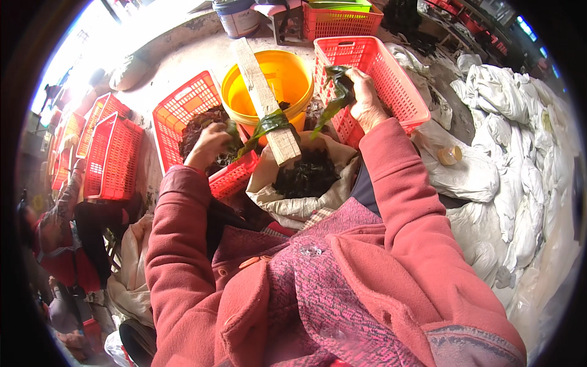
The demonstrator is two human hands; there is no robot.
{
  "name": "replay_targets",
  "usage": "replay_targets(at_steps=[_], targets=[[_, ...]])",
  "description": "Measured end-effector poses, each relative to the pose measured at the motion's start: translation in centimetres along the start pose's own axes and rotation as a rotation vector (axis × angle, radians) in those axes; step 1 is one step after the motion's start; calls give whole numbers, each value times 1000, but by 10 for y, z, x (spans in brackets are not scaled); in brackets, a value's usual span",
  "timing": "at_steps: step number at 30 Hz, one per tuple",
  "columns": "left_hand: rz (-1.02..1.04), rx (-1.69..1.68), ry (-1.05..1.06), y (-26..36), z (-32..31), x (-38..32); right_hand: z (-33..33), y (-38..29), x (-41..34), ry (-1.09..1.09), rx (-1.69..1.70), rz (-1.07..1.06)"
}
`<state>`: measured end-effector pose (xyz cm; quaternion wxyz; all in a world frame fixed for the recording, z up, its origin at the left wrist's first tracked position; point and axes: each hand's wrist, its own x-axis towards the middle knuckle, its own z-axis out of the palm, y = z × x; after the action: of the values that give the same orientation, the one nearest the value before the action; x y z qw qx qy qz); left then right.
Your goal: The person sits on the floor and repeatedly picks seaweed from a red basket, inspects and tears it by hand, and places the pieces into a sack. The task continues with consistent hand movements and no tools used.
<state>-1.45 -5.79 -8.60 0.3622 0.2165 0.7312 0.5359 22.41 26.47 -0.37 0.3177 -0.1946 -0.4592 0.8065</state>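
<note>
My right hand (366, 98) grips a dark green strip of seaweed (340, 91) beside the right red plastic crate (403, 91). My left hand (210, 143), blurred, is over the left red crate (172, 133), with a blurred green seaweed strip (235, 137) at its curled fingers. Brownish seaweed (197, 124) lies in that crate. A wooden plank (257, 85) rests across a yellow bucket (293, 69), and another wet green strip (275, 122) is draped over the plank. Below the plank's near end, an open woven sack (270, 197) holds dark seaweed pieces (307, 176).
White filled sacks (509, 137) are piled on the right, with a small jar (449, 155) on one. More red crates (114, 156) stand at left, near another person (69, 243). A lidded bucket (238, 20) and a crate (344, 23) stand beyond the yellow bucket.
</note>
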Motion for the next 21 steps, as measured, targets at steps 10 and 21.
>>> replay_targets(at_steps=[10, 21], targets=[[440, 534, 237, 7, 32, 17, 35, 16, -18, -190, -93, 54], [640, 610, 575, 38, 24, 5, 62, 39, -31, -353, -224, 172]])
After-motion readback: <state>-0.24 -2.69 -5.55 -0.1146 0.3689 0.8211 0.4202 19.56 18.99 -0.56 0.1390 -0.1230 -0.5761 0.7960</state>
